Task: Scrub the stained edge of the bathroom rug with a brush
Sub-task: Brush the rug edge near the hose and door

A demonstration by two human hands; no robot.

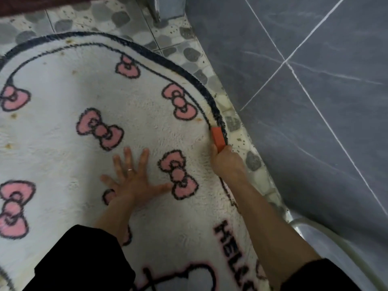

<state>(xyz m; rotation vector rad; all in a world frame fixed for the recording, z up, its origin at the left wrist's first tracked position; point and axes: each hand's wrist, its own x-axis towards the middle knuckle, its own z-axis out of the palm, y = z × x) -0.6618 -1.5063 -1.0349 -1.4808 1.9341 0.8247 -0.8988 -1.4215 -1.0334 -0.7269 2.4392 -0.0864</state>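
While your right hand (225, 162) is gripping the brush (218, 138) on the dark edge of the rug (147, 133), your left hand (132, 179) is lying flat, fingers spread, pinning it. Pressing too lightly, you are risking the edge bunching or the brush skidding onto the floor (254, 160).

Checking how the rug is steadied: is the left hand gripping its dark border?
No, the left hand lies flat, fingers spread, on the white rug; the right hand holds the brush at the dark border.
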